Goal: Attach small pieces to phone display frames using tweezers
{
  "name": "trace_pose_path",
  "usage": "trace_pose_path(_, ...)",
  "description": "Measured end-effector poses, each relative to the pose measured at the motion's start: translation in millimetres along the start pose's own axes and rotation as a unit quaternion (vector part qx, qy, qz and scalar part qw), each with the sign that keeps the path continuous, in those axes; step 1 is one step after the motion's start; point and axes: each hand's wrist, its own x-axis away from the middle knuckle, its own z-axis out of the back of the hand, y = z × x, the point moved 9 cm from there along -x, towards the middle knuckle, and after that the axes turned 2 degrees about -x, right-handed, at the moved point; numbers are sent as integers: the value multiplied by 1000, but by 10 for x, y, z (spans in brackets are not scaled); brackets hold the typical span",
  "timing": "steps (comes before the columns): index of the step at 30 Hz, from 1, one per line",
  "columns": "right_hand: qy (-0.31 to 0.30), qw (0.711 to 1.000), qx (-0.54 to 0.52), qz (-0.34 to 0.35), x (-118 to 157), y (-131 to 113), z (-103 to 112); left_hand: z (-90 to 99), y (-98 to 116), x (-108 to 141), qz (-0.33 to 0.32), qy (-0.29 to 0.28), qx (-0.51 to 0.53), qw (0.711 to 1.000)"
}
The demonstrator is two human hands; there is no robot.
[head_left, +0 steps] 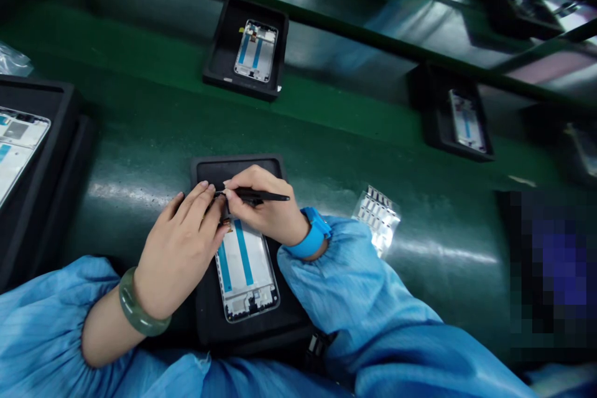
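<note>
Smartphone display frame [245, 270]: where was it shown?
It was laid flat in a black tray [237, 166], beneath both hands, with its upper end covered by them.

How were the hands depicted?
The right hand [263, 208] was closed in a pen grip on a slim black tool [261, 196]. The left hand [180, 249] was curled and slightly spread over the frame's upper edge; whether anything was gripped by it could not be determined.

What risk was indicated?
The frame could have been scratched had the fine point slipped under pressure, or shifted in the tray by a nudge from either hand.

What was obscured?
The point of contact was hidden by the hands, and a pixelated patch [550, 273] at the right could not be identified.
</note>
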Motion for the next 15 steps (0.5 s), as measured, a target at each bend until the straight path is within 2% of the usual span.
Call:
trace_pose_path(10,-7,1000,4,3,-6,-22,-12,12,3,-3,-5,4,-9,1000)
trace_pose_path(15,-1,1000,-6,-20,-21,16,-8,1,3,1,-3,4,-9,1000)
